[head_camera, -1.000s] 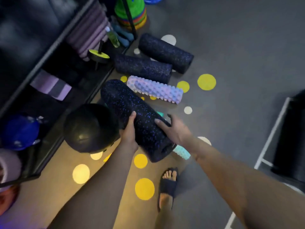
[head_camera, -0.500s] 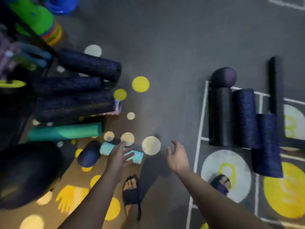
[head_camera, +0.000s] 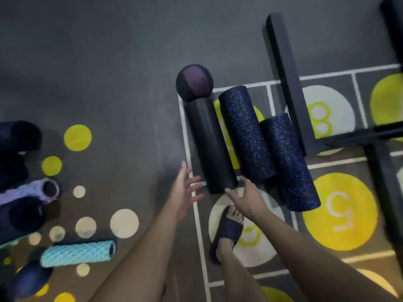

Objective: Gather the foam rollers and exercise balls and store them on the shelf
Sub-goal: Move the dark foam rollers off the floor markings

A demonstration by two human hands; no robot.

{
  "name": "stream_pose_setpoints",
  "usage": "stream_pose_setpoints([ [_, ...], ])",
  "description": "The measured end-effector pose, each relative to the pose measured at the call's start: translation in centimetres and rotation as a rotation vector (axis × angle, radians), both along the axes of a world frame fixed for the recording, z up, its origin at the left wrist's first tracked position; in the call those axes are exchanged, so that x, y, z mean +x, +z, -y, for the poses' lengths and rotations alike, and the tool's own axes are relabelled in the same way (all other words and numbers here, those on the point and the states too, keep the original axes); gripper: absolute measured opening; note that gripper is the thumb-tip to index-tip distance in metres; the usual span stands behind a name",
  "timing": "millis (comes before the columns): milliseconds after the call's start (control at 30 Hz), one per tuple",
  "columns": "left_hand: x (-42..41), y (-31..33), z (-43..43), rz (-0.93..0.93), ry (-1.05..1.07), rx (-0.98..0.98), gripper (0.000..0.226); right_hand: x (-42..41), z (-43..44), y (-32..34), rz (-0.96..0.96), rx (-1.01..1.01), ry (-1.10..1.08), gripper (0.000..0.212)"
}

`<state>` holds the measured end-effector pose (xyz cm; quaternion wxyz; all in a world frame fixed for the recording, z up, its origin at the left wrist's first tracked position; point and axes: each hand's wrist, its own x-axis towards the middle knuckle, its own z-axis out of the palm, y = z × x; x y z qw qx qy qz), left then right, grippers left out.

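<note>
Now empty-handed: a second ago both hands held a speckled roller over by the shelf. That one is set down and the view has swung to a second group, so one carry is finished and the next pick is starting.

Lower left of frame, the teal roller lies on the floor, still to collect. The left-edge pile is blurred, so I can't tell where the last one landed.

Left grip and right grip are both wide, fingers spread, holding nothing. They flank the near end of the black roller at frame centre. The right fingertips are just beside its end face; contact is not clear.

Beyond it, to the right, two speckled rollers lie alongside, touching each other. The dark ball sits against the black roller's far end.

So three rollers and a ball are left here, and the shelf is out of frame. Likely next move is a two-hand clamp on the black roller. Lifting it may free the ball to roll.
</note>
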<state>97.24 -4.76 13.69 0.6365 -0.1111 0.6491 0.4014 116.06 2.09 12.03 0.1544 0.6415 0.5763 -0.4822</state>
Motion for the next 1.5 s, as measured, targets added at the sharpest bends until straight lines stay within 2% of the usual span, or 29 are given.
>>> stream_pose_setpoints([
  [100,3.1,-4.1,-4.4,-0.021,-0.022,-0.057,0.072,1.6,-2.7,-3.9,-0.006,-0.052,-0.008,0.079],
  [200,3.8,-10.0,-6.4,-0.105,-0.093,-0.106,0.057,1.4,-5.1,-10.3,-0.020,-0.065,0.029,0.087],
  [367,2.8,-23.6,-6.3,-0.199,-0.296,-0.164,0.106,1.6,-6.2,-23.2,-0.073,-0.155,-0.036,0.123],
  [467,2.8,-29.0,-6.5,-0.154,-0.274,-0.061,0.116,1.7,-4.2,-28.0,-0.158,-0.205,-0.165,0.131],
  [533,2.6,-29.7,-6.3,-0.139,-0.189,-0.046,0.113,1.7,-2.7,-29.0,-0.163,-0.174,-0.237,0.141],
  [633,1.4,-26.5,-4.2,-0.125,-0.133,-0.052,0.100,0.4,0.3,-24.4,-0.125,-0.178,-0.227,0.137],
  [733,-1.0,-18.7,-0.7,-0.113,-0.078,-0.083,0.109,-2.8,2.8,-14.7,-0.054,-0.223,-0.139,0.135],
  [800,-3.8,-13.0,1.6,-0.121,0.022,-0.100,0.117,-6.0,3.8,-8.5,-0.045,-0.221,-0.055,0.126],
  [867,-7.3,-7.5,4.1,-0.141,0.155,-0.114,0.114,-10.3,4.1,-3.0,-0.062,-0.219,0.057,0.119],
  [933,-11.1,-2.5,6.8,-0.141,0.307,-0.111,0.108,-15.1,4.6,1.4,-0.137,-0.191,0.197,0.122],
  [1033,-17.8,3.7,11.9,-0.193,0.556,-0.113,0.088,-24.1,6.2,6.9,-0.240,-0.174,0.440,0.121],
  [1100,-22.7,7.0,15.7,-0.228,0.668,-0.134,0.091,-30.7,8.3,10.1,-0.326,-0.160,0.578,0.116],
  [1167,-27.4,9.9,19.6,-0.266,0.787,-0.134,0.092,-37.2,11.0,12.6,-0.407,-0.117,0.693,0.104],
  [1300,-36.5,14.6,26.8,-0.328,0.973,-0.058,0.067,-48.9,17.1,16.7,-0.566,-0.010,0.763,0.073],
  [1333,-38.8,15.3,28.7,-0.362,1.015,-0.078,0.075,-51.1,18.5,17.4,-0.605,0.018,0.762,0.068],
  [1400,-42.8,15.1,32.6,-0.445,1.035,-0.208,0.104,-53.6,20.5,18.3,-0.636,0.040,0.796,0.061],
  [1433,-44.4,14.5,34.4,-0.490,0.976,-0.304,0.109,-54.0,21.1,18.2,-0.628,0.030,0.824,0.057],
  [1500,-44.7,14.8,34.6,-0.577,0.784,-0.507,0.100,-53.0,21.0,17.3,-0.576,0.006,0.875,0.050],
])
